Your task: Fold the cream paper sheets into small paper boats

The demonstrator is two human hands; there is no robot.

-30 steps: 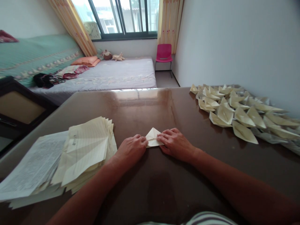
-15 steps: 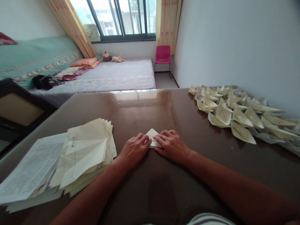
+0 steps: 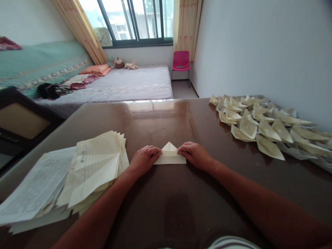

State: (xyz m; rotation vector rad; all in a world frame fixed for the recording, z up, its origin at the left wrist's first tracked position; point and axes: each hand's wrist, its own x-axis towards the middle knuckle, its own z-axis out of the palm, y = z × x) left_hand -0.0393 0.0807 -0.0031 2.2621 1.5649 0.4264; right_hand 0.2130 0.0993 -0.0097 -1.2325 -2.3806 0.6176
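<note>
Folded paper (image 3: pixel 169 158) is pinched at opposite sides by the fingers (image 3: pixel 157 150) of the left hand (image 3: pixel 144 159) and right hand (image 3: pixel 197 156), presumably so it is steadied on the desk (image 3: pixel 166 193).

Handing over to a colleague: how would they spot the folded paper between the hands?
On the brown table, find the left hand and right hand. The folded paper lies between them: a triangle beyond a flat strip, unlike the piled sheets leftward and boat-like papers rightward.
</note>
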